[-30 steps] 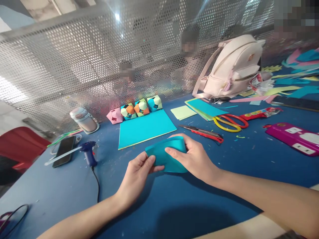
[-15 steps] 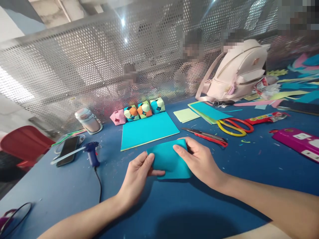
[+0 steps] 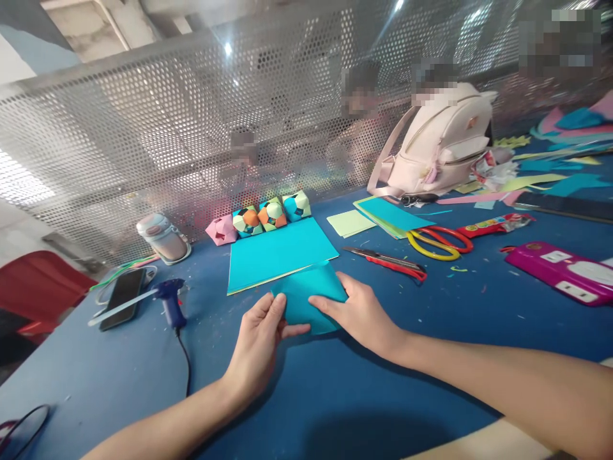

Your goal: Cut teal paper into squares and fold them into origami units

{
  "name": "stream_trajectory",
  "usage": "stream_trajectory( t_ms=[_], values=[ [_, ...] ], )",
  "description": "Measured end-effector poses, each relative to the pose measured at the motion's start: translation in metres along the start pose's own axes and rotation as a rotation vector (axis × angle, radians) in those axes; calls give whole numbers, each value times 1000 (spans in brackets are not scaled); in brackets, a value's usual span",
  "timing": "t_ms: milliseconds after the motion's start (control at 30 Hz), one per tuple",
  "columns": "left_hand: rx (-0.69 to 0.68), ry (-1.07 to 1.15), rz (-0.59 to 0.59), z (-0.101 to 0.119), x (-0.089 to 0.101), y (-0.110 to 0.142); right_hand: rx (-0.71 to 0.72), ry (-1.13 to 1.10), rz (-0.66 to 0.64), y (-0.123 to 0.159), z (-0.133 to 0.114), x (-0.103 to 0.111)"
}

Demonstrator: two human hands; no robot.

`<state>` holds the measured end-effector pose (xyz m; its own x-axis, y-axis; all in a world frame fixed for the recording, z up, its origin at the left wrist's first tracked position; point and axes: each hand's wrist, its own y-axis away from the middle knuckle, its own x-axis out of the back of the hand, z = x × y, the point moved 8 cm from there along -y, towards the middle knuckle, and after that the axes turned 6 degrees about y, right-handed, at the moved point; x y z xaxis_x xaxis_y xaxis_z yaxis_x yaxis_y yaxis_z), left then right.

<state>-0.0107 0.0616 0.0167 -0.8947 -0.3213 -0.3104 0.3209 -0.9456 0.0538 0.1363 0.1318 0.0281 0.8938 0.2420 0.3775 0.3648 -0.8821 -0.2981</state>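
A small blue sheet of paper is held just above the table between both hands. My left hand pinches its left edge, thumb on top and a finger stretched beneath the lower edge. My right hand grips the right side, its thumb laid across the paper's face and the other fingers hidden behind. Just beyond lies a stack of larger blue sheets. A row of folded paper balls, pink, orange, green and blue, stands along the stack's far edge.
On the left are a glue gun, a phone and a bottle. To the right lie a box cutter, scissors and a purple power strip. A backpack leans against the perforated metal screen.
The blue paper has turned and tilted, its right side now slanting. My right hand has shifted left, its thumb further in across the sheet. The view has moved slightly.
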Motion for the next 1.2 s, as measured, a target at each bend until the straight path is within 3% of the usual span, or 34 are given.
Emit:
stream_trajectory(
  t_ms=[300,433,500,600,700,800,867,933,1033,1200],
  values=[
    [-10,14,68,9,4,-3,23,-64,67,-18,11,17],
    [-62,-36,61,10,8,-6,-11,-83,174,-30,19,40],
    [-126,-110,42,14,8,-7,111,-67,292,-29,5,56],
    [-358,-430,-37,31,1,-2,572,177,432,-2,-51,65],
    [-786,-864,-264,47,-23,19,966,547,276,34,-93,32],
    [-1191,-1092,-552,46,-43,50,1090,725,96,52,-100,7],
    [-1329,-1170,-660,44,-47,62,1107,786,10,53,-94,-1],
    [-1357,-1227,-705,44,-49,67,1095,851,-105,47,-83,-6],
    [-1251,-1283,-720,47,-47,61,1041,889,-289,32,-62,-7],
    [-1038,-1242,-629,52,-32,37,928,834,-350,2,-37,7]
  ],
)
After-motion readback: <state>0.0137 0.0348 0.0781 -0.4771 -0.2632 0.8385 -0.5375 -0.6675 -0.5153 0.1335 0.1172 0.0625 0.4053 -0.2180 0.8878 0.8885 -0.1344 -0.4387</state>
